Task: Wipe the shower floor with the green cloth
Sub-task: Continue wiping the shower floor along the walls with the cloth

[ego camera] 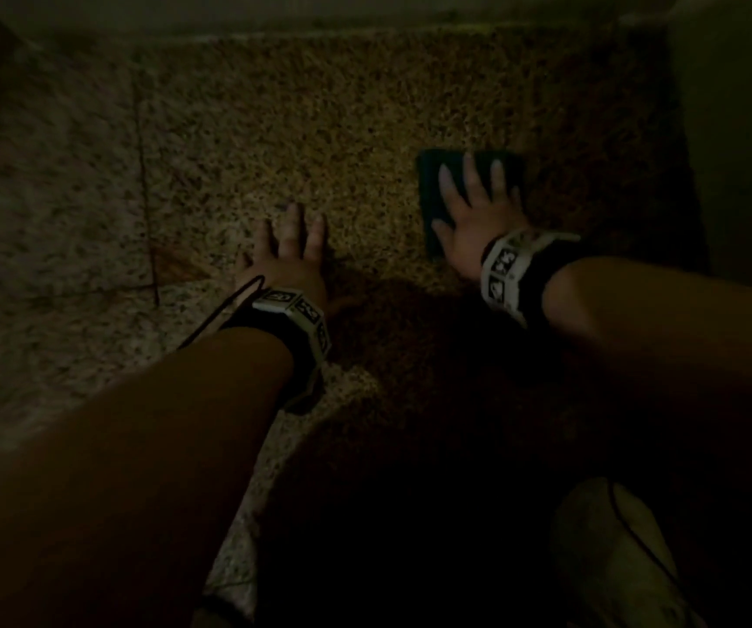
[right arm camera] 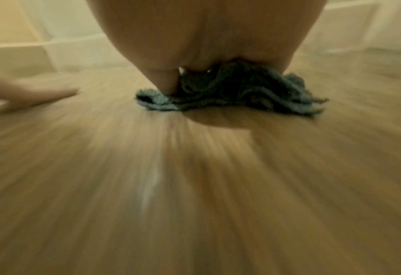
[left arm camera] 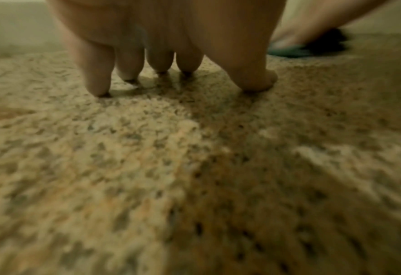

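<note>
A folded dark green cloth (ego camera: 428, 183) lies flat on the speckled granite shower floor (ego camera: 310, 129), right of centre. My right hand (ego camera: 474, 206) presses down on it with straight, spread fingers. In the right wrist view the cloth (right arm camera: 253, 96) bunches under my palm and the floor is streaked with motion blur. My left hand (ego camera: 292, 247) rests flat on the bare floor left of the cloth, holding nothing. In the left wrist view its fingertips (left arm camera: 100, 87) touch the stone, with the cloth (left arm camera: 286, 52) at the far right.
The scene is dim. A pale wall base (ego camera: 274, 20) runs along the far side and another wall (ego camera: 736, 151) rises at the right. A dark seam (ego camera: 145, 183) crosses the floor at the left. My knee (ego camera: 614, 559) is at the bottom right.
</note>
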Motion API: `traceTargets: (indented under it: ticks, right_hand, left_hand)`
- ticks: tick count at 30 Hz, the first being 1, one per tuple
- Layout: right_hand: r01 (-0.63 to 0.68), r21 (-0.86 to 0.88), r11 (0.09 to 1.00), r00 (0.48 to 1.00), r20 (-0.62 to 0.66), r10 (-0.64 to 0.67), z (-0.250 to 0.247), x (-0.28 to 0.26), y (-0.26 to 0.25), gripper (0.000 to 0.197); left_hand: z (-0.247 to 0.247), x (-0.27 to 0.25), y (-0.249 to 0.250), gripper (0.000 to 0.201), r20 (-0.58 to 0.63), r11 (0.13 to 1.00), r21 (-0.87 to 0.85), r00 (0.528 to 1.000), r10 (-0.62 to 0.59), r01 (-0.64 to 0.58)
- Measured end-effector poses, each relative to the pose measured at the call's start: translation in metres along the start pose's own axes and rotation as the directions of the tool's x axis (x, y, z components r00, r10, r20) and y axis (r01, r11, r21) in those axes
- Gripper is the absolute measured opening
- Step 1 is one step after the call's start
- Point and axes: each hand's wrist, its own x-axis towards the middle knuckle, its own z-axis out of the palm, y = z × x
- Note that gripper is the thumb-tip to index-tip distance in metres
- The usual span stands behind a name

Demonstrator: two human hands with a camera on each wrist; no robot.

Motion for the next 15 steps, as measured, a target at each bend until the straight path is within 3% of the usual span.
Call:
traceTargets:
  ticks: [6, 15]
  right_hand:
    - [-0.02, 0.016, 1.0, 1.0, -0.013, 0.02, -0.025, 0.033, -0.016, 0.063]
    - [0.033, -0.059, 0.998, 0.993, 0.113, -0.026, 0.003, -0.022, -0.032, 0.064]
  left_hand:
    - [0.001, 0.003, -0.003, 0.106, -0.01, 1.0, -0.009, 1.0, 0.023, -0.023]
    - [-0.008, -0.003, -0.005, 0.102, 0.022, 0.998, 0.021, 0.998, 0.054, -0.054]
